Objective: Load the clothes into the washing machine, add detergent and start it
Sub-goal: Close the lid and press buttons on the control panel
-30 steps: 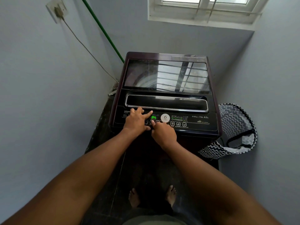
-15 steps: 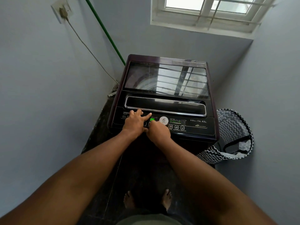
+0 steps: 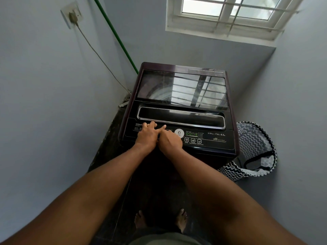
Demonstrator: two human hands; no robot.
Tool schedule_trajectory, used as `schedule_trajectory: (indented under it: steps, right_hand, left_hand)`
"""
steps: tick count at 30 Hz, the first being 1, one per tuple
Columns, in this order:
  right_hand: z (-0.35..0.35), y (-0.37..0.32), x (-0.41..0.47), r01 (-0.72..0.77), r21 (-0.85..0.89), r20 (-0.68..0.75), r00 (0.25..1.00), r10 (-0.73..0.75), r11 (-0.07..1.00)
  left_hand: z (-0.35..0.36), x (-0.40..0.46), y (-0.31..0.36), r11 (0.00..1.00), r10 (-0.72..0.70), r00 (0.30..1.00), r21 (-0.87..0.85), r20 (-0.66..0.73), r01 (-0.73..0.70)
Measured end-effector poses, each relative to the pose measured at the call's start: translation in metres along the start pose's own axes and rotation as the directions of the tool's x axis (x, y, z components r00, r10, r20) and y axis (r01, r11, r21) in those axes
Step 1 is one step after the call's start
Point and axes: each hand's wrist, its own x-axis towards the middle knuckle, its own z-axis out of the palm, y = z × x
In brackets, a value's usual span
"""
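A person stands barefoot before one top-loading washing machine [image 3: 178, 110] wedged into a narrow corner, its single glass lid [image 3: 182, 89] down and mirroring the barred window [image 3: 228, 15] that sits at 12 o'clock above it. No clothes can be made out through the reflections on the glass. Both hands meet on the control panel [image 3: 208, 138] along the machine's near edge, side by side and touching. The left hand [image 3: 147, 136] lies flat at the panel's 9 o'clock end, its fingers straight and close together, tips reaching the chrome-trimmed recess [image 3: 182, 117] behind the buttons, holding nothing. The right hand [image 3: 169, 141] sits just beside it toward 3 o'clock, knuckles up and fingers curled under onto the buttons; its fingertips are hidden, so which button they touch cannot be told. The digital display is covered by the hands. Three square buttons [image 3: 192, 140] in a row remain in view at 3 o'clock of the right hand, next to one round white badge [image 3: 179, 133]. One black-and-white zigzag laundry basket [image 3: 254, 152] stands on the floor touching the machine's side at 3 o'clock; what it holds cannot be seen. At 10 o'clock, one wall socket [image 3: 71, 15] carries a plug, its single cable [image 3: 99, 55] running down to the machine's rear corner. One green pipe [image 3: 116, 36] slants down the wall to the same corner. Two bare feet [image 3: 181, 220] show at 6 o'clock.
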Motion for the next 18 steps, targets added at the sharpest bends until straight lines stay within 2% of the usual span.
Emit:
schedule_trajectory:
  steps: [5,8,10,15,18]
  right_hand:
    - [0.015,0.007,-0.028,0.059,-0.040,-0.050,0.997,-0.061,0.997]
    - [0.015,0.013,-0.028,0.012,0.038,-0.071,0.997,-0.009,0.999]
    - [0.003,0.015,-0.017,-0.018,0.090,-0.059,0.998,0.023,0.996]
    - [-0.004,0.017,-0.012,0.031,0.040,0.019,0.999,-0.032,0.999]
    - [0.012,0.024,-0.024,0.031,0.056,-0.023,0.999,-0.029,0.998]
  left_hand:
    - [-0.005,-0.002,0.005,1.000,-0.010,1.000,0.006,0.020,0.010]
    - [-0.006,-0.003,0.005,1.000,-0.011,0.999,0.021,0.032,0.010]
    - [-0.006,-0.003,0.004,1.000,-0.005,0.999,0.019,0.038,0.004]
    - [-0.005,-0.001,0.006,1.000,-0.007,0.999,0.017,0.052,0.007]
    - [-0.005,-0.002,0.009,1.000,-0.019,0.999,0.009,0.045,0.019]
